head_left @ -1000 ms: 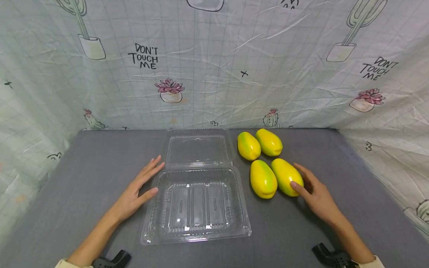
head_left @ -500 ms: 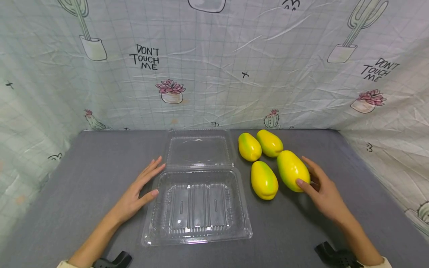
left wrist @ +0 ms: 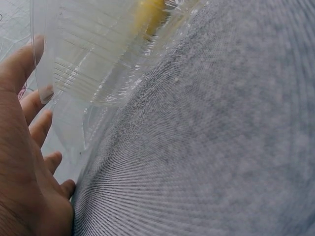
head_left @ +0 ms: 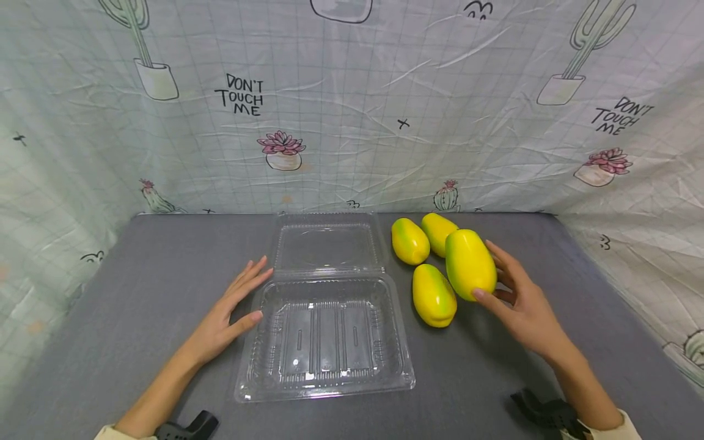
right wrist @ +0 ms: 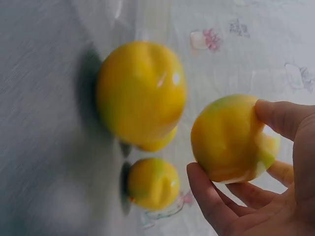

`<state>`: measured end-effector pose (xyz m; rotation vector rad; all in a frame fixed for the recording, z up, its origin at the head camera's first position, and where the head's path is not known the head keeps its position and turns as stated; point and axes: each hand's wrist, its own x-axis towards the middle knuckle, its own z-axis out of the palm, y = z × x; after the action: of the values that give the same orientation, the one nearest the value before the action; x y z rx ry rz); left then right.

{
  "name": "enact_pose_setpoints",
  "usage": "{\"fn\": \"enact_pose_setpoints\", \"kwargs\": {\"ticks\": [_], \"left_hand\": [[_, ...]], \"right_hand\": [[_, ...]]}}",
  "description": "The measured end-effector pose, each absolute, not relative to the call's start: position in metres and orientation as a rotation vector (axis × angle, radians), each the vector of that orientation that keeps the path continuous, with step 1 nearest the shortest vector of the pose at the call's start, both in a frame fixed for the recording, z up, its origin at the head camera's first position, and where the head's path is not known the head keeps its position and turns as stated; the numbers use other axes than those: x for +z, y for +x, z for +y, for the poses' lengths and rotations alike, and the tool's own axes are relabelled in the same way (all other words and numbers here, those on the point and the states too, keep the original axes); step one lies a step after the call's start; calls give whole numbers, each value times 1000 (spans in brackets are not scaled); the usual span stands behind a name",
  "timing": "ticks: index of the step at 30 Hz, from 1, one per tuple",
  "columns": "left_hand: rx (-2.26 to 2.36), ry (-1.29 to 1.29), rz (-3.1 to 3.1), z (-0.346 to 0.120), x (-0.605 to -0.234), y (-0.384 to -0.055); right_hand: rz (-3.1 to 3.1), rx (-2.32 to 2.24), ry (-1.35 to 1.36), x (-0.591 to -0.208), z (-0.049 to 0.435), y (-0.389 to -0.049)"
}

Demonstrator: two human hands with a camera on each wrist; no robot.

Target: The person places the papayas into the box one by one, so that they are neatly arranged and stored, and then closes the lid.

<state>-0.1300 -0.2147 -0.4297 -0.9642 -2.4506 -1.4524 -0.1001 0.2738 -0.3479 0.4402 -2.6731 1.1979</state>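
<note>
Above the grey table (head_left: 181, 263), one yellow fruit (head_left: 469, 263) in the right fingers (head_left: 509, 263).

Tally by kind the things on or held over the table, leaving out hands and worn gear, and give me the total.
Yellow-green fruits: 4 (one held in the right hand)
Clear plastic container, lid open: 1
Total: 5

A fruit (head_left: 434, 297) lies between right fingers (head_left: 509, 264) and container (head_left: 326, 342).
</note>
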Motion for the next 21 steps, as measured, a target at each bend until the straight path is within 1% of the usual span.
{"fn": "enact_pose_setpoints", "kwargs": {"ticks": [21], "left_hand": [[-1464,-987,-2416,-214,-431,-131]], "right_hand": [[-2535,1345,730,-329,215,-119]]}}
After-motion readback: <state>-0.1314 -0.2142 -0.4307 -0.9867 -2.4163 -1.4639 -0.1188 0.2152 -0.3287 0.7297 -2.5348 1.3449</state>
